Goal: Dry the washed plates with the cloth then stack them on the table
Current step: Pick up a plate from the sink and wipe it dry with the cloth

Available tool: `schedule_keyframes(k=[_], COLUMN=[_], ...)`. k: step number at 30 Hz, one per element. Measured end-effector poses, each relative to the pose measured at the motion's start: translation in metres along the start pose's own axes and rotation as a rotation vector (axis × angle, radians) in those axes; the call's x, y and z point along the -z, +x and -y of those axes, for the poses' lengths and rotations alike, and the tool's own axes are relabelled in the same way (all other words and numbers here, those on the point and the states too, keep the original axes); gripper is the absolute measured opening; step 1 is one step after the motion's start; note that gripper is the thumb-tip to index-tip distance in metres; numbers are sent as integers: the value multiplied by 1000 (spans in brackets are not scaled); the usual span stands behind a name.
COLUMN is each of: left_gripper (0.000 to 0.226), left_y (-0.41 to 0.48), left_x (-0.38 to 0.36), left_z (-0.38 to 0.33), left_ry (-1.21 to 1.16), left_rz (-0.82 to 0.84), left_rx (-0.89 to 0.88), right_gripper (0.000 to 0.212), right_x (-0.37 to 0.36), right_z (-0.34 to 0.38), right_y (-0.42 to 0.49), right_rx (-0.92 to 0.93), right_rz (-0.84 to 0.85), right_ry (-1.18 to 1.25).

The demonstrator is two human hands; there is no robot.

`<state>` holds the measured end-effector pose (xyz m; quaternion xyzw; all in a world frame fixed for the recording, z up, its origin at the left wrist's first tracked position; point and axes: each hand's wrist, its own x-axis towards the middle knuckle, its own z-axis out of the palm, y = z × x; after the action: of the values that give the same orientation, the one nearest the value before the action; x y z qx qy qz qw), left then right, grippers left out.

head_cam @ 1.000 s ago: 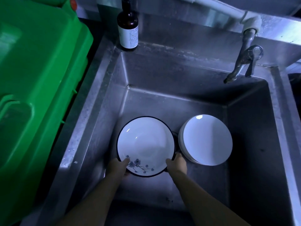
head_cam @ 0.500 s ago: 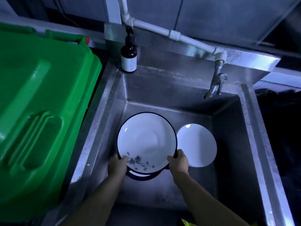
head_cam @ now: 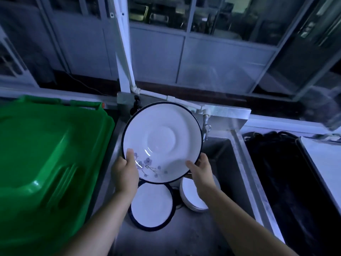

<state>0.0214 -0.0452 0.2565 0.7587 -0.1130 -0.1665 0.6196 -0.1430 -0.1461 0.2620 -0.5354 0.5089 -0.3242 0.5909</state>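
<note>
your left hand [head_cam: 125, 170] and right hand [head_cam: 202, 169] grip one flowered plate [head_cam: 161, 143]; nothing dried yet, more plates [head_cam: 152, 206] at 6 o'clock below it in the sink [head_cam: 227, 163].

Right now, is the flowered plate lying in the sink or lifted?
Lifted: left hand and right hand grip the flowered plate at its rim, above a dark-rimmed plate in the sink.
</note>
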Motion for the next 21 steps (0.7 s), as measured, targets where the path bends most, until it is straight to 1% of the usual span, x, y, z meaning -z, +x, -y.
schedule_keyframes(k=[3,6,8,11,18,21], left_gripper=[31,35,39,44,42,41], left_y=[-2,-5,-8,-10,-8,-10], left_x=[4,7,9,9,7,7], left_z=[-31,-54,-69,-83,-95,-97], left_ry=[7,-24,-43,-88,-129,-107], left_rz=[-8,-21,-15,6,38,58], left_rx=[-165,-289,-355,-395,-425,-470], right_gripper=[19,15,13,16,23,31], right_x=[9,17,21,23,27,31], right_z=[33,53,62,70,82,82], right_y=[-1,-2,-2,-4,-10,-12], right_rx=[56,45,68,120,187,202], right_rz=[72,73,62,39,-37,-31], right_ry=[53,136,146,159,213,262])
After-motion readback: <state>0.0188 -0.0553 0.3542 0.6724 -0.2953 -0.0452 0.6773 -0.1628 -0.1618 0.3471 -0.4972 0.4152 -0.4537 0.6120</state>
